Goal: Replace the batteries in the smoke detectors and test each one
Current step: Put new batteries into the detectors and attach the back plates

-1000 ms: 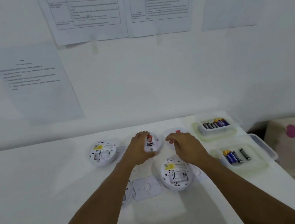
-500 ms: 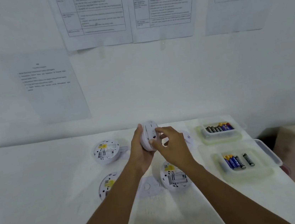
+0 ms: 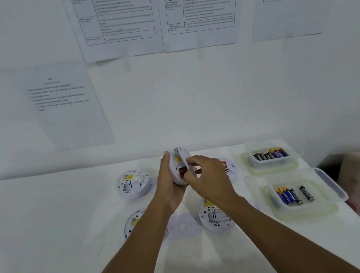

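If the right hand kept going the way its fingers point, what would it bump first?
Most likely the smoke detector that the left hand holds up on edge. The right hand already has its fingertips at its open back, though depth is hard to judge.

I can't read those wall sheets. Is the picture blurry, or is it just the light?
Head view: soft, even light washes out the paper sheets, leaving the print too blurred to read; the wide lens bends the wall edges; the right hand at the held smoke detector is slightly motion-smeared.
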